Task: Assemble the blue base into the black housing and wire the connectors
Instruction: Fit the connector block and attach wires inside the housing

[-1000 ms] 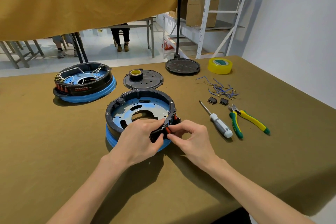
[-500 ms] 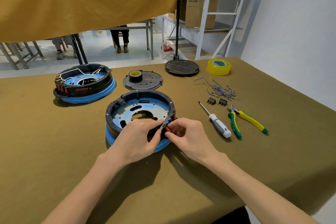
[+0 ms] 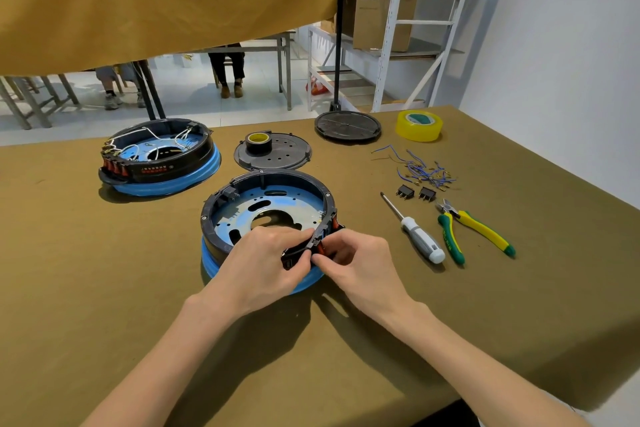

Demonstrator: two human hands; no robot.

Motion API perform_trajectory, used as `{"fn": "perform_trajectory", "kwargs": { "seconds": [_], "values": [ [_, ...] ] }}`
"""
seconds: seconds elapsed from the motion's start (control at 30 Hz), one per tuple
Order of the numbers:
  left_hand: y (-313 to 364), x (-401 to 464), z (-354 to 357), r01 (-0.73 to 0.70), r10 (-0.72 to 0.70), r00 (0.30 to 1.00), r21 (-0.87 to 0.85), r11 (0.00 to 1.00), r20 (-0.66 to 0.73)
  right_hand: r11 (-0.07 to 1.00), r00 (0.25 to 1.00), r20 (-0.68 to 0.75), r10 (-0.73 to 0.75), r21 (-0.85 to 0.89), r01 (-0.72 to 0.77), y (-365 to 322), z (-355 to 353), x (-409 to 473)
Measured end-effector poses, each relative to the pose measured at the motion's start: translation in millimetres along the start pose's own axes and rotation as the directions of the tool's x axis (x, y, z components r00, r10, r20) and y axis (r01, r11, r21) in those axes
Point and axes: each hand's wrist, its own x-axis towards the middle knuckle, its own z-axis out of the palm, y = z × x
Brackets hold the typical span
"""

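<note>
Two round assemblies sit on the olive table [image 3: 104, 288]: the near black housing [image 3: 221, 204] on its blue base [image 3: 304, 282], holding a perforated plate, and a wired unit [image 3: 159, 156] at far left. The left hand [image 3: 263, 263] curls over the housing's near rim; the right hand [image 3: 360, 263] pinches a red switch [image 3: 320, 248] there. Two loose connectors [image 3: 415, 192], one screwdriver [image 3: 415, 232], one pair of pliers [image 3: 474, 229] and two tape rolls lie nearby.
</note>
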Motion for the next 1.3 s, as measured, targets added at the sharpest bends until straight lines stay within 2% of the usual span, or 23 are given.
{"fn": "perform_trajectory", "kwargs": {
  "seconds": [0.1,0.37,0.7,0.87,1.07,1.3],
  "values": [
    [0,1,1,-0.002,0.002,1.0,-0.008,1.0,-0.008,1.0,1.0,0.014,-0.002,-0.031,0.002,2,-4,3],
    [-6,-3,6,-0.031,0.034,0.999,0.063,0.998,-0.035,0.982,0.996,0.0,0.089,0.166,-0.088,0,3,1],
    [-1,-1,8,0.027,-0.014,0.992,0.097,0.995,-0.124,0.997,0.998,0.049,0.037,0.066,-0.04,0,3,7],
    [3,1,10,0.056,-0.033,0.984,0.124,0.991,-0.178,0.996,0.989,0.143,0.039,0.07,-0.05,6,-8,7],
    [6,8,15,0.099,-0.062,0.972,0.156,0.983,-0.228,0.996,0.998,0.048,0.047,0.073,-0.05,4,0,9],
    [3,7,20,0.065,-0.013,0.974,0.222,0.973,-0.228,0.994,0.999,-0.025,0.047,0.103,-0.044,3,7,9]
  ]
}}
